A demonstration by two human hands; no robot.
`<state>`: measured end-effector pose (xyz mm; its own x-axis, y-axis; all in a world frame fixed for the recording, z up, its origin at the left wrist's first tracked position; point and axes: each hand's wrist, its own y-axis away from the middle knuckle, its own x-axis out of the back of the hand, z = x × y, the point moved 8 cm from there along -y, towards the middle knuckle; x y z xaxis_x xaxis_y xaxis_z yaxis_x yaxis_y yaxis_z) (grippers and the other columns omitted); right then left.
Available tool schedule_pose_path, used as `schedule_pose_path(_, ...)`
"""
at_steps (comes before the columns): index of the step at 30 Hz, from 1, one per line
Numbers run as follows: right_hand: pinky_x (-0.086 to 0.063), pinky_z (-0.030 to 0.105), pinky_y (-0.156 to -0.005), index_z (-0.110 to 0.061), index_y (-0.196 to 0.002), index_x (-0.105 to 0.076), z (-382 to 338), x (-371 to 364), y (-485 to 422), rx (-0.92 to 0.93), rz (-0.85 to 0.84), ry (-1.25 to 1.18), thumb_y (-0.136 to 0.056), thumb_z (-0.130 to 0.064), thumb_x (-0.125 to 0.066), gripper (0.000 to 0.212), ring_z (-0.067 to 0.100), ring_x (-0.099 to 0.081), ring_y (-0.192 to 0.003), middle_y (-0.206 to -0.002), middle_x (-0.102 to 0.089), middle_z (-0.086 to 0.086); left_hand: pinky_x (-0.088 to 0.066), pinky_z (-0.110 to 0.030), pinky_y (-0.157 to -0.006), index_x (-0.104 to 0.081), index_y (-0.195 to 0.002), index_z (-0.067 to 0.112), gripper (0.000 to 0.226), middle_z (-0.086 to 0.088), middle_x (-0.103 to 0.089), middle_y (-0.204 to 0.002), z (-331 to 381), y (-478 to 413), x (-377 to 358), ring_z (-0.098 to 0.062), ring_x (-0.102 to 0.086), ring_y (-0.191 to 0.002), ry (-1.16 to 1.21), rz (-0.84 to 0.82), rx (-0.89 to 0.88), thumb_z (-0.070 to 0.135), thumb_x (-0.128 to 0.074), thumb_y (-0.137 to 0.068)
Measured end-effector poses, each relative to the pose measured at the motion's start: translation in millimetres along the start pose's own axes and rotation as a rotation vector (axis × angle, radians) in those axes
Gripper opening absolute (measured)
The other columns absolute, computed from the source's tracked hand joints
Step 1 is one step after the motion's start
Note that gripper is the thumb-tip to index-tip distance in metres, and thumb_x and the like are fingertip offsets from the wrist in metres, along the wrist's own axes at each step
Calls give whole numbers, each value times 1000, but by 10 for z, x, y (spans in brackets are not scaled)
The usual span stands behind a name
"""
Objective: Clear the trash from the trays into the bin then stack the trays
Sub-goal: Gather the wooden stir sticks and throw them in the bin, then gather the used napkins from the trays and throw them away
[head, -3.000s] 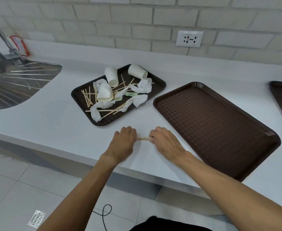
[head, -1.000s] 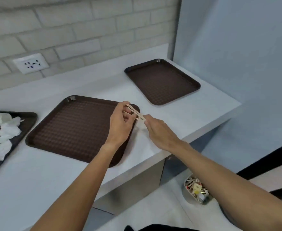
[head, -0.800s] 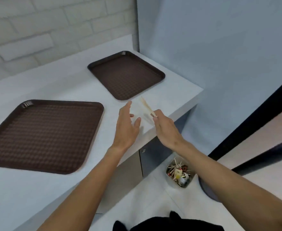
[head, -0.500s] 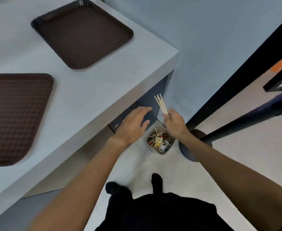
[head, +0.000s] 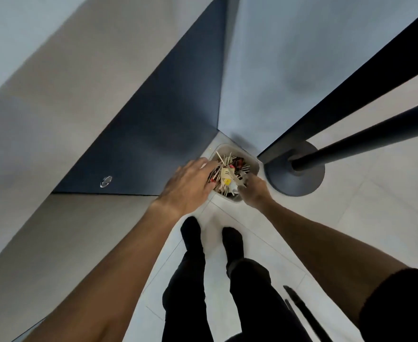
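The small pale bin sits on the tiled floor, tucked into the corner beside a dark cabinet panel and the round base of a black post. It is heaped with wooden sticks and red and yellow wrappers. The left hand hovers over its near rim, fingers straight and holding nothing. The right hand reaches over the bin; its fingers are blurred, and I cannot tell whether they grip anything. The pale counter edge runs along the left.
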<state>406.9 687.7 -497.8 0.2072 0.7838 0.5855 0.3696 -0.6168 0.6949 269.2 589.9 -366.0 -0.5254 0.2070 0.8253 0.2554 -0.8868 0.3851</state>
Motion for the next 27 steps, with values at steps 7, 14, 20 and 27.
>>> schedule_pose_path(7,-46,52,-101,-17,-138,-47,-335,203,159,224,49,55,-90,-24,-60,50,31,-54,-121,-139,-50,11,-30,-38,-113,-36,-149,21,51,-1,-39,-151,-118,-38,-45,-21,-37,-139,47,-58,63,26,-52,-101)
schedule_pose_path(14,-38,38,-105,-20,-131,-52,-1482,1241,1378,655,352,-108,-92,-20,-59,40,17,-52,-118,-131,-52,-1,-50,-37,-92,-55,-131,16,33,0,-55,-128,511,657,1204,-17,-53,-111,32,418,-14,15,-52,-98)
schedule_pose_path(20,-43,46,-104,-17,-133,-50,-2551,1835,2490,1026,347,-208,-93,-19,-58,41,11,-48,-124,-132,-51,-3,-52,-37,-75,-59,-122,8,30,-9,-57,-116,861,1521,2319,-23,-55,-98,-94,817,5,6,-59,-92)
schedule_pose_path(27,-15,40,-118,-25,-150,-35,-3327,1586,3056,1208,138,206,-95,-26,-58,60,20,-17,-149,-161,-23,4,-41,-44,-100,-47,-135,17,45,-12,-43,-142,272,2259,2685,-31,-45,-127,-187,829,547,19,-61,-93)
